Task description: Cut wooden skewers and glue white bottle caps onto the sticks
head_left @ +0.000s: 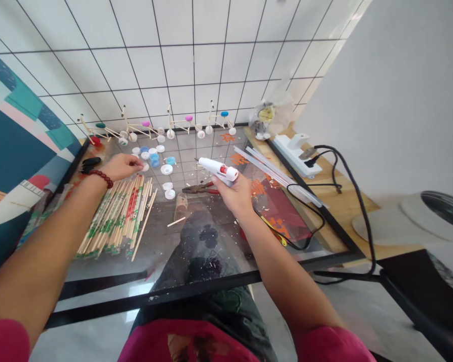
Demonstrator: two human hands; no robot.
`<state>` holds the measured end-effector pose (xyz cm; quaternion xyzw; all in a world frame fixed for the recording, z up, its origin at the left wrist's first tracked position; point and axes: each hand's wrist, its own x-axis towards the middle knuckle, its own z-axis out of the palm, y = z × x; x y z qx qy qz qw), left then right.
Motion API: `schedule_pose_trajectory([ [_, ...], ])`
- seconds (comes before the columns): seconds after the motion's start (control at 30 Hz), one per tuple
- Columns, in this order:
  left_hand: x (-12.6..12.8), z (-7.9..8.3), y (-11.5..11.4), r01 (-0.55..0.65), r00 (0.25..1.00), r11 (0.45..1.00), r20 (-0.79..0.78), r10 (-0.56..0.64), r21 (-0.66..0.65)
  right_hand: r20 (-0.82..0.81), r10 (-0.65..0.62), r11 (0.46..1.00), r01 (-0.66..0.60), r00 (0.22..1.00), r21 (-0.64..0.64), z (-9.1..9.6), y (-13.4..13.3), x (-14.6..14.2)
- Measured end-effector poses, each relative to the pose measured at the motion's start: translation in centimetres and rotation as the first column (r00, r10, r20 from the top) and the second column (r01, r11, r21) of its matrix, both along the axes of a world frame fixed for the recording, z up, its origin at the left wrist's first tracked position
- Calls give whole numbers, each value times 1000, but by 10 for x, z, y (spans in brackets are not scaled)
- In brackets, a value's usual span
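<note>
My right hand point(232, 196) is shut around the grip of a white hot glue gun point(218, 170), whose red-capped end points up and to the right over a glass tabletop point(211, 256). Red-handled pliers point(200, 188) lie just left of that hand. My left hand point(121, 167) hovers over the table with its fingertips drawn together and nothing visible between them. Those fingertips are close to several white and blue bottle caps point(151, 156). A large heap of bamboo chopsticks point(117, 216) lies below my left hand.
Several small stick models with bottle-cap wheels point(162, 123) stand along the tiled wall. Glue sticks point(275, 173) lie to the right, beside a black cable point(317, 211) and a white power strip point(296, 156). A wooden block point(180, 206) and wood shavings lie on the glass.
</note>
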<state>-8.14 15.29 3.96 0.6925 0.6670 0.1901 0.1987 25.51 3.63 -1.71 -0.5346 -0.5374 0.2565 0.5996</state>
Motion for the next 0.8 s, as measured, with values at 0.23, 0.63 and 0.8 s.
schedule_pose_trajectory([
  [0.23, 14, 3, 34, -64, 968, 982, -228, 104, 177, -9, 7, 1000, -7, 1000, -12, -4, 4, -1],
  [0.63, 83, -17, 79, -47, 947, 995, 322, 17, 88, -70, -46, 999, 44, 996, -31, 3, 5, 6],
  [0.8, 76, -1, 57, 93, 741, 989, 671, 11, -119, -104, -26, 999, 24, 994, -28, 6, 5, 6],
])
